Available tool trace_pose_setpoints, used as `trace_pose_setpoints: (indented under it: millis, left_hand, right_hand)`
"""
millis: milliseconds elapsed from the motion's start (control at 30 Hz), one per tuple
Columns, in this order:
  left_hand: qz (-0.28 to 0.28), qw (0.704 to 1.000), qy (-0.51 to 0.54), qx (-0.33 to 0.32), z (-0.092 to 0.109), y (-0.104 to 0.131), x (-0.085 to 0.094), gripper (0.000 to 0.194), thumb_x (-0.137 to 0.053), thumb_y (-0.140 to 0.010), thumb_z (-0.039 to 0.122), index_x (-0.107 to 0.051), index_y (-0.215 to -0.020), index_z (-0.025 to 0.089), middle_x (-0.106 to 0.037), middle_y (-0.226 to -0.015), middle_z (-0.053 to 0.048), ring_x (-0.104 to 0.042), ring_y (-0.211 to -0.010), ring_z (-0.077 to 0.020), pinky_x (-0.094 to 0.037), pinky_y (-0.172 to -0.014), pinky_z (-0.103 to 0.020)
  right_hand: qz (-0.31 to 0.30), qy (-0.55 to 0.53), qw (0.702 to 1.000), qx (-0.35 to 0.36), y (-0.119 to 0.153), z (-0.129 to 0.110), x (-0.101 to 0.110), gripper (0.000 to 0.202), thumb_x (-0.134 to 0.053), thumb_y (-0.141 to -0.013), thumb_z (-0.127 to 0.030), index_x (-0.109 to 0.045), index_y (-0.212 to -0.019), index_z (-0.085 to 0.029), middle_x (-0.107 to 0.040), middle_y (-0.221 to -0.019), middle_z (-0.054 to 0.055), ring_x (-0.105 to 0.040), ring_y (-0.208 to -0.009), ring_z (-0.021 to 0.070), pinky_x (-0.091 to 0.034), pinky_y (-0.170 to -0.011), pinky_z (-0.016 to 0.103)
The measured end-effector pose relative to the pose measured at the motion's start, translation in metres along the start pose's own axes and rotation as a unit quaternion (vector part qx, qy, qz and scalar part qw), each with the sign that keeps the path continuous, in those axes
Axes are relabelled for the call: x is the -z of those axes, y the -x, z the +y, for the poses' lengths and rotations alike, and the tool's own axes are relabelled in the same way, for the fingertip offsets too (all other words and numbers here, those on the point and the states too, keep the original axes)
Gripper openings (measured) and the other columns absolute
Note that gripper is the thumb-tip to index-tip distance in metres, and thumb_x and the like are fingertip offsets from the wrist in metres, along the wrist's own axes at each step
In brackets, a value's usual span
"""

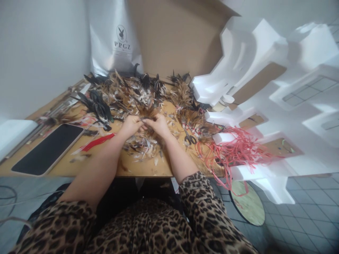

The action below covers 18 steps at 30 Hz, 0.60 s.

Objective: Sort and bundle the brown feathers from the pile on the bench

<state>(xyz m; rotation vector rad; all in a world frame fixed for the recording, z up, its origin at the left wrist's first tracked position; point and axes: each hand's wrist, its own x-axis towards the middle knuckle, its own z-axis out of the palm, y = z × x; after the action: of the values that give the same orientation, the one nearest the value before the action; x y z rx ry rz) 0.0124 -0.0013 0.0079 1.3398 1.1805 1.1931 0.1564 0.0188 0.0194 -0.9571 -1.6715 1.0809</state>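
Observation:
My left hand (pixel 133 125) and my right hand (pixel 159 125) meet over the middle of the table, their fingers closed in a pinch. Between them is a bunch of brown feathers (pixel 147 112), its tips fanning out beyond my fingers. The ends in my fingertips are too small to make out. Below my hands lies a loose heap of pale and brown feathers (pixel 144 146). A thick pile of brown, white and black feathers (pixel 124 88) spreads behind them. Black-handled scissors (pixel 190 138) lie right of my right hand, beside bundled brown feathers (pixel 193 120).
A phone (pixel 47 150) lies at the left, near a red strip (pixel 98 141). Tangled pink-red ribbons (pixel 238 148) cover the right side, against white foam packing pieces (pixel 296 106). At the back stand a white printed bag (pixel 113 56) and a cardboard panel (pixel 174 38).

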Motion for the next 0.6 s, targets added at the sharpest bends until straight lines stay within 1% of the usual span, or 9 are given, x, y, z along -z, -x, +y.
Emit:
trace_pose_setpoints:
  millis: [133,233,333,500,600]
  left_hand:
    - [-0.010,1.000,-0.003,-0.014,-0.0001,0.0013,-0.0016,0.017,-0.068,-0.065,0.026,-0.062,-0.055,0.013,-0.065,-0.053,-0.006,-0.058,-0.043,-0.0124,-0.046,-0.045,-0.022]
    - [-0.008,1.000,0.012,-0.011,0.0005,0.0014,-0.0032,0.009,-0.066,-0.065,0.021,-0.065,-0.060,0.014,-0.066,-0.054,-0.004,-0.059,-0.046,-0.0120,-0.047,-0.047,-0.022]
    - [-0.005,1.000,0.022,0.003,0.0006,0.0011,-0.0037,0.004,-0.066,-0.064,0.017,-0.067,-0.063,0.013,-0.066,-0.056,-0.004,-0.059,-0.047,-0.0119,-0.047,-0.049,-0.022]
    - [-0.024,0.999,0.039,0.012,0.0020,0.0021,-0.0026,0.007,-0.066,-0.065,0.018,-0.069,-0.066,0.012,-0.067,-0.059,-0.006,-0.060,-0.049,-0.0120,-0.048,-0.053,-0.022]
    - [-0.030,0.999,0.036,0.009,0.0027,0.0026,-0.0013,0.009,-0.065,-0.065,0.020,-0.068,-0.063,0.012,-0.067,-0.058,-0.007,-0.060,-0.050,-0.0119,-0.048,-0.053,-0.022]
  right_hand:
    - [0.030,0.000,0.999,0.013,0.0001,0.0040,-0.0035,0.025,-0.065,-0.065,-0.036,-0.063,-0.073,-0.013,-0.057,-0.063,-0.002,-0.045,-0.057,0.0087,-0.039,-0.058,0.022]
    - [0.033,0.010,0.999,0.015,0.0000,0.0028,-0.0029,0.022,-0.064,-0.066,-0.035,-0.062,-0.070,-0.013,-0.057,-0.061,-0.001,-0.044,-0.055,0.0082,-0.038,-0.056,0.022]
    - [0.029,0.016,0.999,0.023,-0.0010,0.0024,-0.0012,0.023,-0.063,-0.066,-0.035,-0.062,-0.070,-0.013,-0.058,-0.063,-0.001,-0.046,-0.058,0.0089,-0.039,-0.057,0.021]
    - [0.026,0.025,0.999,0.026,-0.0015,0.0018,0.0027,0.024,-0.063,-0.066,-0.035,-0.063,-0.070,-0.012,-0.058,-0.063,-0.001,-0.046,-0.057,0.0082,-0.038,-0.056,0.021]
    - [0.020,0.017,0.999,0.021,-0.0006,-0.0007,0.0040,0.023,-0.064,-0.066,-0.034,-0.062,-0.067,-0.012,-0.057,-0.060,-0.002,-0.045,-0.055,0.0079,-0.038,-0.054,0.021]
